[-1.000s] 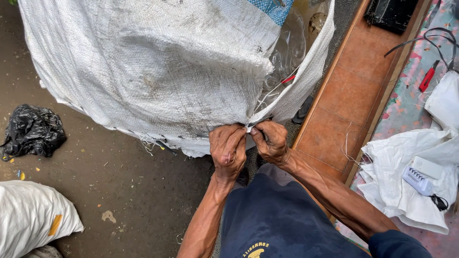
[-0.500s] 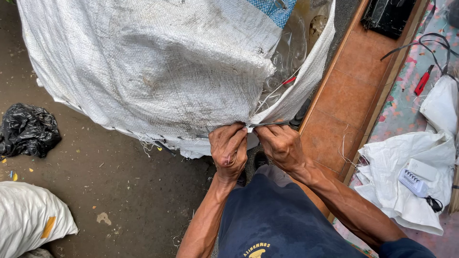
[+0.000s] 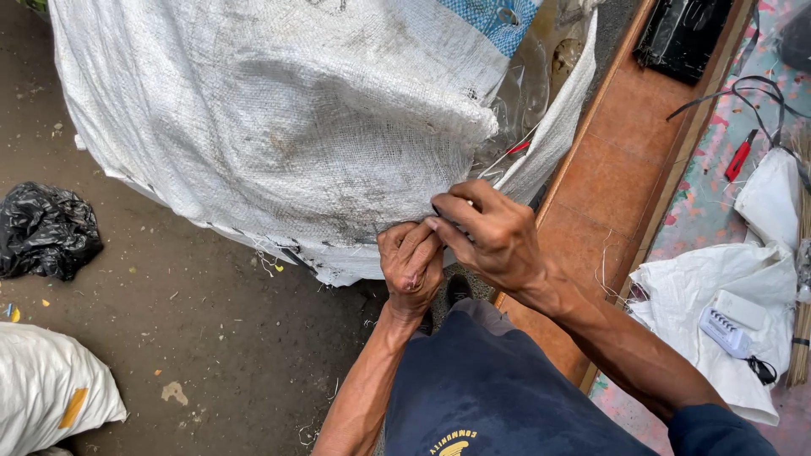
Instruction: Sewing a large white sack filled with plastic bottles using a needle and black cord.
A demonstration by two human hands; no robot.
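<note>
A big stuffed white woven sack (image 3: 279, 127) fills the upper middle of the head view. Its near edge is pinched by my left hand (image 3: 411, 266), fingers closed on the fabric at the seam. My right hand (image 3: 488, 232) is right beside it, touching it, fingers curled over the same edge of the sack. Whether a needle or string is in the right fingers is hidden. Clear plastic and a thin red strand (image 3: 517, 149) show in the sack's open side.
A black plastic bag (image 3: 44, 230) lies on the dirty ground at left, another white sack (image 3: 46, 388) at bottom left. A brown tiled ledge (image 3: 621, 169) runs to the right, with white cloth (image 3: 718, 304), a white adapter (image 3: 726, 331), black cables and a red tool (image 3: 738, 155) beyond.
My right hand has shifted left and up over the sack's edge, closing against my left hand. The left hand keeps its pinch on the fabric.
</note>
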